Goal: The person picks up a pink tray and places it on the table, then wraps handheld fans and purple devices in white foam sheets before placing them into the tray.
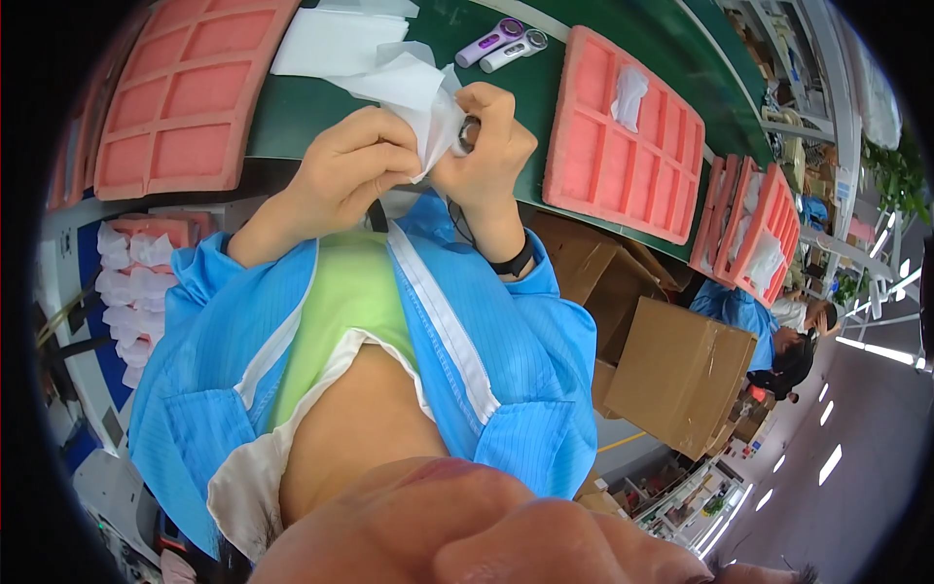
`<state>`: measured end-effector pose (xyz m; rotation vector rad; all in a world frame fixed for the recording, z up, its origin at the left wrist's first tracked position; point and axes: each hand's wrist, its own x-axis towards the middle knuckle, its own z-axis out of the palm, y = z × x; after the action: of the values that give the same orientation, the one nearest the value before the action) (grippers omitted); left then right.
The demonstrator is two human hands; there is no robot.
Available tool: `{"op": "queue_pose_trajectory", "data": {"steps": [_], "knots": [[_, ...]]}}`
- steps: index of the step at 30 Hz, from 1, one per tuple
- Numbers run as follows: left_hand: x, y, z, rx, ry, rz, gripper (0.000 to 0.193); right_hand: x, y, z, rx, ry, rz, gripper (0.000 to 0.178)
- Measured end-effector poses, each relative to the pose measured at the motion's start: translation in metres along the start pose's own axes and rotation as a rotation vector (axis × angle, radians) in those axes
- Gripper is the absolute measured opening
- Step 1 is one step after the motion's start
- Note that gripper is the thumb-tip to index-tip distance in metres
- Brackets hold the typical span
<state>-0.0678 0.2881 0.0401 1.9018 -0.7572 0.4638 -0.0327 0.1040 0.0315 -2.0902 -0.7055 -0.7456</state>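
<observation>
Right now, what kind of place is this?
Probably a factory packing line. A long green conveyor belt carries pink foam trays, cardboard boxes stand beside it, and both hands, left hand and right hand, handle a white plastic bag.

White cloth [413, 92] in both hands. Tabletop [506, 88] dark green. Far left tray [190, 92] salmon pink, grid of square pockets; right tray [623, 141] same pink. Two small devices [501, 44] at far edge: one purple with white, one white with grey. Coat [506, 350] light blue, fine stripes, white trim; shirt [345, 302] lime green. Wristband [514, 263] black. Boxes [681, 375] at right plain brown cardboard.
</observation>
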Motion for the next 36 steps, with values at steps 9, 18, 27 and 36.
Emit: {"op": "queue_pose_trajectory", "data": {"steps": [9, 18, 27, 36], "knots": [[0.001, 0.0, 0.01, -0.021, 0.145, -0.25, 0.052, 0.016, 0.01, -0.01, 0.725, -0.232, 0.45, 0.034], [0.012, -0.014, 0.003, 0.272, 0.198, 0.005, 0.029, -0.013, -0.002, 0.027, 1.383, -0.225, 0.657, 0.062], [0.014, -0.084, 0.01, -0.145, 0.477, -0.638, 0.019, 0.1, 0.11, 0.001, 0.67, -0.431, 0.906, 0.053], [0.004, -0.14, 0.026, 0.59, 0.162, -0.556, 0.02, 0.197, 0.326, 0.023, -0.151, -0.059, 0.797, 0.053]]}}
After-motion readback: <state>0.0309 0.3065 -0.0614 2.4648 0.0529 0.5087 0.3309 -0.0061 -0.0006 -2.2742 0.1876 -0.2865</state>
